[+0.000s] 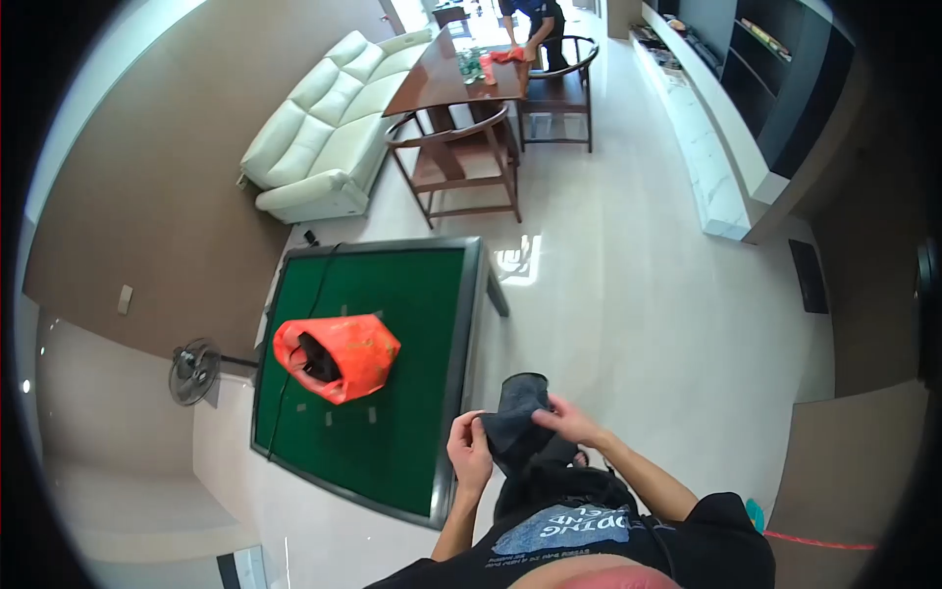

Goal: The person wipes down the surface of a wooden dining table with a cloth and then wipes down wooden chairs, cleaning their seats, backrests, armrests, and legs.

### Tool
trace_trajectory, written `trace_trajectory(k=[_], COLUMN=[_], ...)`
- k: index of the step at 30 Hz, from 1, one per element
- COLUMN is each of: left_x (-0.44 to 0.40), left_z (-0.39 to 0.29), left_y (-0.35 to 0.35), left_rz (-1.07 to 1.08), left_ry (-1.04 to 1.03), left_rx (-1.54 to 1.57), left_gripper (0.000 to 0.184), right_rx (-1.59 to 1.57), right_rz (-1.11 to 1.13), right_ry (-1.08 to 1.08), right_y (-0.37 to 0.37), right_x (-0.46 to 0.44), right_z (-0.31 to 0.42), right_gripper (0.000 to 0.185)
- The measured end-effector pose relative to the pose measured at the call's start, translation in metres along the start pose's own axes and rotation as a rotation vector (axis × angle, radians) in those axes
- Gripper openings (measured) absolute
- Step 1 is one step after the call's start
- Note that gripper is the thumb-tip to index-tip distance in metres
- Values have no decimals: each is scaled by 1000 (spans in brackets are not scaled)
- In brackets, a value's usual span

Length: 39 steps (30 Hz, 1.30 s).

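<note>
Dark grey cloth (512, 428), one piece, two hands on it. Left hand (471, 452) pinches its left edge between thumb and bent fingers; right hand (573, 422) grips the right side, fingertips on the fabric. Cloth sits between the two sets of fingers, in front of the person's body, just beside the green-topped table (417, 373). Round dark rim (525, 377) at the cloth's far end, beyond the fingers; can't tell if it's a separate item.

On the green top: one red-orange bag (368, 353), mouth open, dark contents (319, 359) showing, count unclear; one black cord (320, 285) running across. One fan (195, 371) beside that table.

Farther off: one cream sofa (319, 128), one wooden dining table (432, 83), two wooden armchairs, near one (446, 167) and far one (557, 91). One other person (546, 22) leans at the dining table, one hand near a red cloth (507, 56).
</note>
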<state>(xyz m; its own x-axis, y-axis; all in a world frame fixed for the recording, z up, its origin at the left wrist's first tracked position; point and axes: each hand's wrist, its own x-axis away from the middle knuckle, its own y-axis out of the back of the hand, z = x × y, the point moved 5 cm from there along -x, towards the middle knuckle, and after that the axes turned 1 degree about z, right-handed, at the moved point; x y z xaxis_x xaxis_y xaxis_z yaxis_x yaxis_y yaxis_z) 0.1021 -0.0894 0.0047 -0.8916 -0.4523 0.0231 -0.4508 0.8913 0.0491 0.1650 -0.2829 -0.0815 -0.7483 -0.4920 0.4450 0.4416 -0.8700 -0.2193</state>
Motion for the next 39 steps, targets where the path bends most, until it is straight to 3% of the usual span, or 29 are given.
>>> trace_trajectory(k=[2, 4, 7, 10, 11, 13, 15, 17, 20, 23, 26, 28, 29, 30, 32, 34, 37, 39], left_x=[-42, -99, -175, -257, -286, -331, -392, -432, -491, -545, -604, -666, -695, -714, -769, -826, -898, -940], left_z=[-4, -7, -18, -56, -71, -83, -89, -92, -70, -48, -56, -66, -59, -51, -55, -86, -109, -109], left_y=[-46, -91, -160, -222, -242, -278, -319, -360, -429, -499, -554, -597, -608, -618, -636, -672, -721, -745], left_rz=[6, 50, 130, 303, 323, 422, 526, 666, 858, 883, 875, 874, 811, 749, 526, 527, 575, 513], left_ry=[-40, -104, -150, -309, -431, -419, -450, -376, -137, -290, -339, -406, -328, -236, -208, -361, -407, -624], left_rx=[48, 40, 54, -227, -274, -326, -355, -365, -252, -131, -91, -52, -36, -21, 21, -79, -212, -464], left_gripper=[17, 17, 16, 12, 11, 11, 11, 11, 15, 15, 15, 13, 15, 18, 32, 60, 61, 56], right_rx=[127, -164, -524, -477, -479, -451, -171, -274, -303, -162, 467, 511, 548, 545, 463, 449, 428, 391], right_rz=[130, 69, -132, -363, -423, -485, -733, -754, -662, -569, -397, -241, -197, -125, 55, 126, 199, 167], right_ry=[83, 64, -30, -104, -12, 24, 419, 517, 589, 607, 587, 685, 755, 693, 688, 643, 668, 797], right_y=[13, 53, 114, 199, 220, 260, 311, 355, 404, 420, 457, 485, 497, 511, 527, 560, 609, 638], right_x=[-42, -83, -110, -164, -183, -199, -236, -264, -316, -360, -408, -453, -471, -489, -518, -556, -611, -645], right_z=[18, 37, 99, 124, 155, 189, 248, 291, 366, 462, 533, 583, 608, 624, 666, 693, 735, 760], right_gripper=[41, 40, 27, 25, 23, 21, 17, 15, 16, 14, 15, 16, 16, 12, 12, 12, 13, 13])
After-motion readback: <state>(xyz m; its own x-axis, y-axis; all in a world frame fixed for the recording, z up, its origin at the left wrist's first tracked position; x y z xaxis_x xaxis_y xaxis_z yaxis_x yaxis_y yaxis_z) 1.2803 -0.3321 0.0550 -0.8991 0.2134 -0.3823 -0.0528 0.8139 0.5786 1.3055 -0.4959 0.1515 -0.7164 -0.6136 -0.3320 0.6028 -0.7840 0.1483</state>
